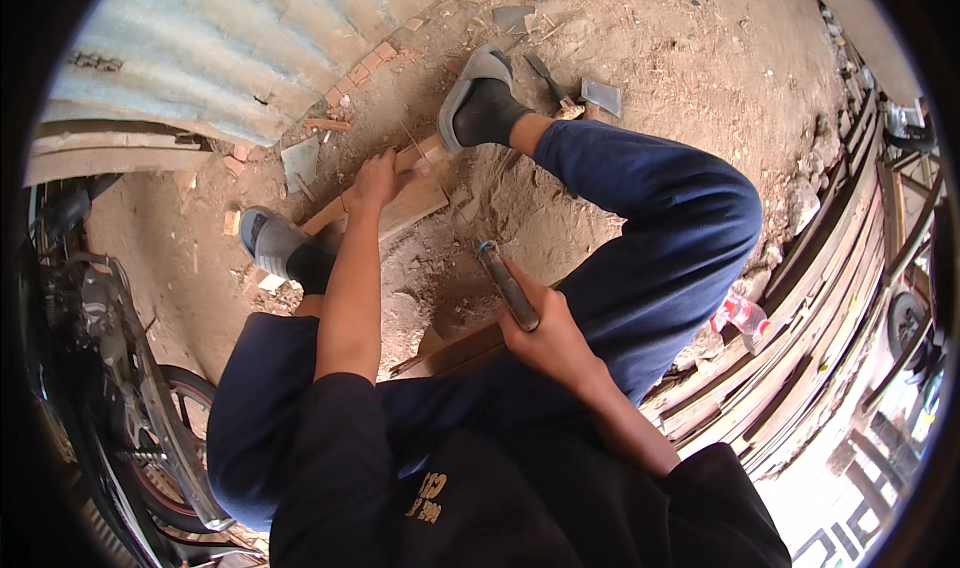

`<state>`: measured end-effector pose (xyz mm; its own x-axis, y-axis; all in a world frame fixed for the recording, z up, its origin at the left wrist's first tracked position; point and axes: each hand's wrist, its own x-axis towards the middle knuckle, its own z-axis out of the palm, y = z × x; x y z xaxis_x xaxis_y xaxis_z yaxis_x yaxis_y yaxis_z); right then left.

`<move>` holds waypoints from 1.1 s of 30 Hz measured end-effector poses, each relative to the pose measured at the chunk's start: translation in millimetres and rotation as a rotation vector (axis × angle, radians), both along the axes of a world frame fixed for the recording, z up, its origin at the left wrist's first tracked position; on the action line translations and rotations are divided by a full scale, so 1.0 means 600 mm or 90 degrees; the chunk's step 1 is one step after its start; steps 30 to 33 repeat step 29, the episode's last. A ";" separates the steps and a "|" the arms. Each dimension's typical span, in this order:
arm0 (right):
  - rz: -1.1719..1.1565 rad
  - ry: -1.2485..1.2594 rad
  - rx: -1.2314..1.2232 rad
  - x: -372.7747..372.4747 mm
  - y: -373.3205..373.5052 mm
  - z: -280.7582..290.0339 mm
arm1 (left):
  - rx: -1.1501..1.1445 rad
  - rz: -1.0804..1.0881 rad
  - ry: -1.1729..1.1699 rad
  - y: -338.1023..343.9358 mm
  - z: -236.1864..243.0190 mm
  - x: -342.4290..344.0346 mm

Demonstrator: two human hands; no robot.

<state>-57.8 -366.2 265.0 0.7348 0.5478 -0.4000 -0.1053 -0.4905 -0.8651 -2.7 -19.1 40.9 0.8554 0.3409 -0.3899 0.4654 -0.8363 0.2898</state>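
My left hand (376, 182) is closed over the edge of a wooden board (415, 206) lying on the dirt between my feet. Its thumb points to the right along the wood. In my right hand (550, 336) is a short, dark, rod-like tool (508, 286) with a bluish rim at its far end. The fingers wrap round it, and it is tilted up and to the left, apart from the board. My right sandal (462, 98) is at the board's far end, and my left sandal (268, 240) is by its near end.
Corrugated metal sheeting (250, 48) stands at the far left, with broken bricks (360, 72) along its foot. A motorcycle (150, 418) is at the left. Stacked planks (800, 318) and a plastic bottle (745, 318) lie at the right. A dark-handled tool (548, 78) lies beyond my right foot.
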 end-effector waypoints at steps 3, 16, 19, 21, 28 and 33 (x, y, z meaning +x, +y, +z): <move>-0.036 0.021 0.022 -0.012 -0.035 0.032 | 0.001 0.008 -0.019 0.003 -0.007 -0.006; -0.018 0.077 -0.015 -0.020 -0.050 0.061 | 0.043 -0.017 -0.035 0.010 -0.007 0.009; 0.022 0.026 -0.017 0.011 0.002 0.026 | 0.025 -0.014 -0.049 0.009 -0.010 -0.001; 0.014 -0.031 0.000 0.011 0.007 0.007 | 0.015 -0.016 -0.053 0.002 -0.004 0.006; 0.045 -0.002 -0.015 0.001 -0.003 0.005 | 0.032 -0.006 0.039 0.005 0.001 -0.001; 0.023 -0.013 -0.006 0.010 0.017 -0.028 | 0.031 0.001 0.073 0.004 0.009 0.008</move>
